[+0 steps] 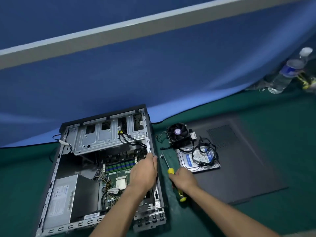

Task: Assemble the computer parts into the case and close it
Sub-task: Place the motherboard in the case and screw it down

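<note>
right hand (183, 179) curled round yellow screwdriver (172, 175) on green mat (256, 219). left hand (145, 173), fingers straight, rests on open pc case (153, 134) rim; hdd (188, 161) nearby

Water bottle (287, 72) beside blue backdrop (153, 74)

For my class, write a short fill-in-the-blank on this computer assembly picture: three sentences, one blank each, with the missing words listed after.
1. The right hand grips a screwdriver with a ____ handle.
2. The left hand rests on the right edge of the open ____.
3. The cooling fan and the hard drive lie on the dark side panel, outside the case; a tangle of black ____ lies on the hard drive.

Missing words: yellow; case; cables
</note>
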Demonstrator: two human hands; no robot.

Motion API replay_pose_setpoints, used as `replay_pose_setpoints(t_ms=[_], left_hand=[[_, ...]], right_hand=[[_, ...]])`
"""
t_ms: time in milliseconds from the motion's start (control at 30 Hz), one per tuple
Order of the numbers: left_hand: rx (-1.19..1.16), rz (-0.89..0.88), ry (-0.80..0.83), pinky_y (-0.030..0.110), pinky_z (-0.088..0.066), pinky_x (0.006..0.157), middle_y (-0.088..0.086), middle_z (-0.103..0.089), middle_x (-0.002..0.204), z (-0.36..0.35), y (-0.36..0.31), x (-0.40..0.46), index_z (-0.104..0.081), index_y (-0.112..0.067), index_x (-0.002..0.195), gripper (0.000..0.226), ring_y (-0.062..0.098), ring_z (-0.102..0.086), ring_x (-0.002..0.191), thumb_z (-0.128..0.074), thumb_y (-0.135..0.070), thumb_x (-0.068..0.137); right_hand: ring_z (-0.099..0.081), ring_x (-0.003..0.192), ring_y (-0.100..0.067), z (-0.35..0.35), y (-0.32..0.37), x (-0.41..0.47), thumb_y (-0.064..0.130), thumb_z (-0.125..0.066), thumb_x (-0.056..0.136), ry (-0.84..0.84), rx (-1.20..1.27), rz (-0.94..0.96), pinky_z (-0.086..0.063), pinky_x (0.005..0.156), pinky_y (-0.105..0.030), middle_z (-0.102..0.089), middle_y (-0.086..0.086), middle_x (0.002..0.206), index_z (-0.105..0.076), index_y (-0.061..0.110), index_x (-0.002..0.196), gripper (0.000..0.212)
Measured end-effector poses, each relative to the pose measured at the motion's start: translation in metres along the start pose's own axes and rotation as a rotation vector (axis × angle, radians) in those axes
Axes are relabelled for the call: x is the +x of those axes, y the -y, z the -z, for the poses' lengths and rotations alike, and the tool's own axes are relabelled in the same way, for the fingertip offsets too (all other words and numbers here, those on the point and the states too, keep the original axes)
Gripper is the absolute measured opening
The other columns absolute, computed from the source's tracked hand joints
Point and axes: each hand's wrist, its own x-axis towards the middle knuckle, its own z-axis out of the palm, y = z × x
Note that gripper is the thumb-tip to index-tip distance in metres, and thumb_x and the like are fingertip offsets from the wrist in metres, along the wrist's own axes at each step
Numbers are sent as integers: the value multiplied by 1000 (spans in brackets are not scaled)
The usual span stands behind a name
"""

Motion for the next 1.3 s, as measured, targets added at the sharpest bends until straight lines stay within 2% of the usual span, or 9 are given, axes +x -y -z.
replay_pose_setpoints(t_ms=[133, 300, 500, 633, 800, 867, 1000, 1200, 1300], left_hand=[[44, 13, 8, 33, -30, 57, -7, -43, 59, -2, -2, -2, -31, -22, 82, 29, 13, -38, 50, -16, -38, 102], [79, 43, 23, 34, -32, 59, -6, -44, 61, 0, -5, -1, -34, -20, 85, 31, 19, -42, 56, -16, -37, 102], [67, 50, -10, 34, -26, 53, -6, -44, 59, 1, -7, -5, -31, -21, 81, 30, 11, -37, 49, -16, -37, 102], [62, 60, -23, 33, -28, 54, -6, -45, 61, 3, -10, -4, -32, -22, 78, 31, 15, -42, 52, -20, -37, 102], [-188, 86, -94, 29, -31, 57, -6, -50, 83, 11, -7, -2, -42, -23, 73, 24, 12, -49, 69, -45, -31, 94], [-352, 143, -130, 25, -34, 58, -5, -54, 82, 17, 0, 0, -51, -18, 74, 19, 12, -50, 71, -50, -23, 92], [-642, 326, -139, 32, -38, 56, 5, -54, 64, 31, 14, 6, -56, -7, 77, 16, 20, -46, 58, -52, -14, 91], [-606, 414, -286, 25, -37, 53, 3, -61, 77, 52, 38, 26, -59, -11, 85, 8, 13, -51, 62, -53, -12, 90], [-540, 412, -318, 27, -42, 64, 2, -63, 92, 60, 49, 40, -61, -12, 103, 15, 17, -57, 77, -53, -14, 91]], right_hand=[[-60, 72, -20, -8, -2, 7, 43, -58, 89, -13, -205, -19, -48, 64, -28, -57, 1, 69, -52, 16, 67, 35], [-64, 101, -26, -10, 1, 19, 25, -57, 91, -36, -385, 24, -50, 81, -29, -68, -9, 109, -64, 7, 106, 24], [-63, 107, -25, -6, 5, 18, 17, -46, 97, -70, -604, 114, -49, 85, -28, -67, -9, 115, -62, 7, 114, 26], [-64, 96, -28, 9, 19, 11, 29, -42, 99, -132, -433, 236, -48, 79, -32, -69, -10, 102, -62, 9, 100, 28], [-62, 86, -27, 18, 56, 7, 39, -38, 100, -125, -13, 311, -45, 72, -32, -68, -6, 91, -52, 19, 84, 29], [-60, 84, -24, 12, 70, 4, 42, -35, 100, -142, 51, 300, -44, 71, -32, -65, -3, 93, -52, 19, 90, 31], [-56, 103, -27, 3, 94, 8, 44, -33, 100, -201, 56, 235, -43, 84, -37, -56, -6, 117, -48, 15, 113, 34], [-49, 117, -31, -18, 117, 22, 43, -28, 101, -257, 103, 111, -39, 90, -39, -48, -11, 132, -39, 14, 129, 42], [-52, 111, -31, -27, 119, 26, 42, -23, 102, -354, 36, 146, -41, 87, -40, -52, -12, 127, -42, 11, 124, 42]])
